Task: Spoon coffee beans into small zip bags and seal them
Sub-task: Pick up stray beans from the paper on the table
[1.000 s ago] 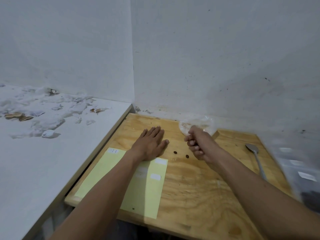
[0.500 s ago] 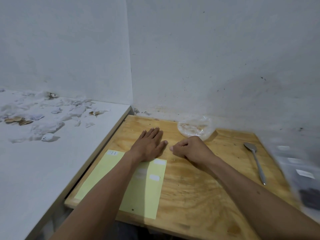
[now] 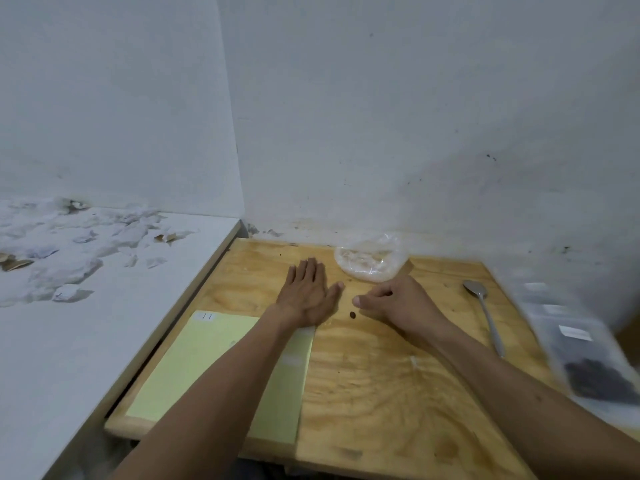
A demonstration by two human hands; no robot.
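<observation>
My left hand (image 3: 306, 294) lies flat on the wooden board (image 3: 381, 403), fingers straight and pointing at the wall. My right hand (image 3: 398, 304) rests just to its right with the fingers curled under and the thumb stretched toward the left hand. One dark coffee bean (image 3: 352, 314) lies on the wood just below that thumb. Whether the curled fingers hold anything is hidden. A metal spoon (image 3: 485, 313) lies to the right, bowl toward the wall. Blurred clear zip bags (image 3: 585, 372), one with dark beans inside, lie at the board's right edge.
A crumpled clear plastic bag (image 3: 369, 261) sits against the back wall behind my hands. A pale yellow sheet (image 3: 207, 368) with small white labels lies under my left forearm. Left of the board, a white surface (image 3: 86, 341) carries torn paper scraps (image 3: 69, 271).
My right hand came down from the clear bag at the back to the board beside my left hand. Two beans lay there before; one shows now. The left hand stayed put.
</observation>
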